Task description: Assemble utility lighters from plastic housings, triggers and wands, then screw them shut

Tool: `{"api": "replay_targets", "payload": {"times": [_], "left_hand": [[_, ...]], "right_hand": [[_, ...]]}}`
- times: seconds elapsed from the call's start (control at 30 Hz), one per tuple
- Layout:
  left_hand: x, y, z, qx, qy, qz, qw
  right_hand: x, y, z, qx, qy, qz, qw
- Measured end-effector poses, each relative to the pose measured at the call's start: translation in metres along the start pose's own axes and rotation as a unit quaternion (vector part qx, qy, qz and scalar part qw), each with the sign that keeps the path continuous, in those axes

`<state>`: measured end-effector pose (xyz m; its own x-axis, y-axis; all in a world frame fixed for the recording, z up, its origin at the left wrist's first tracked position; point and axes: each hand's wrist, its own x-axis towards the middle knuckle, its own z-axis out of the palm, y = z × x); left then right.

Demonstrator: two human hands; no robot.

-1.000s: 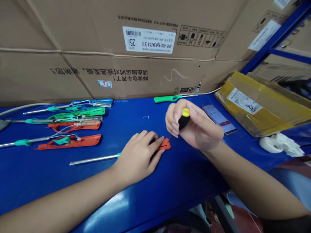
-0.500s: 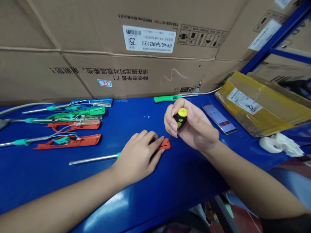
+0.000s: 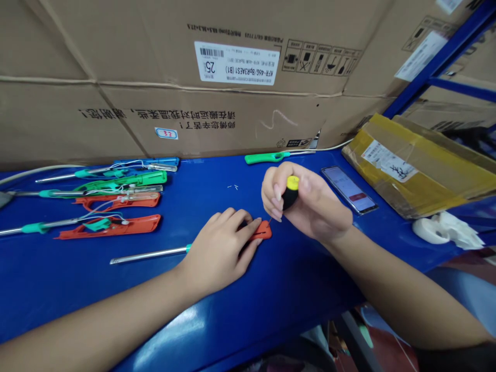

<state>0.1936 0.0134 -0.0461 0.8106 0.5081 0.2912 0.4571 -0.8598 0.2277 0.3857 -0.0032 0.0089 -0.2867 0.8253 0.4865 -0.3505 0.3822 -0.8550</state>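
My left hand (image 3: pixel 217 248) presses an orange-handled long-nosed lighter (image 3: pixel 265 230) onto the blue table, its fingers bent around the handle. The lighter's metal tube (image 3: pixel 151 255) sticks out to the left of that hand, and a bit of its teal collar shows. Between the thumb and fingers of my right hand (image 3: pixel 315 204) is a screwdriver (image 3: pixel 291 193) with a black and yellow handle. Its thin shaft slants down to the right end of the orange handle, where the tip meets the plastic; the exact contact is too small to make out.
Several opened lighters, including an orange half-shell (image 3: pixel 135 226), lie at left with wires exposed. A closed green lighter (image 3: pixel 263 158) lies at the back. To the right are a phone (image 3: pixel 349 189), a taped carton (image 3: pixel 422 165) and a white paper roll (image 3: pixel 430 231). Large cardboard (image 3: pixel 135 51) stands behind.
My right hand has turned the screwdriver handle slightly, so the yellow marks on its side no longer show. My left hand and the lighter have stayed in place.
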Motion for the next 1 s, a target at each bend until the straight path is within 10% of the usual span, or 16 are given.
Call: {"api": "replay_targets", "payload": {"times": [1.0], "left_hand": [[0.0,0.0,0.002,0.002,0.009,0.003,1.0]], "right_hand": [[0.001,-0.004,0.001,0.015,-0.022,0.024,0.999]]}}
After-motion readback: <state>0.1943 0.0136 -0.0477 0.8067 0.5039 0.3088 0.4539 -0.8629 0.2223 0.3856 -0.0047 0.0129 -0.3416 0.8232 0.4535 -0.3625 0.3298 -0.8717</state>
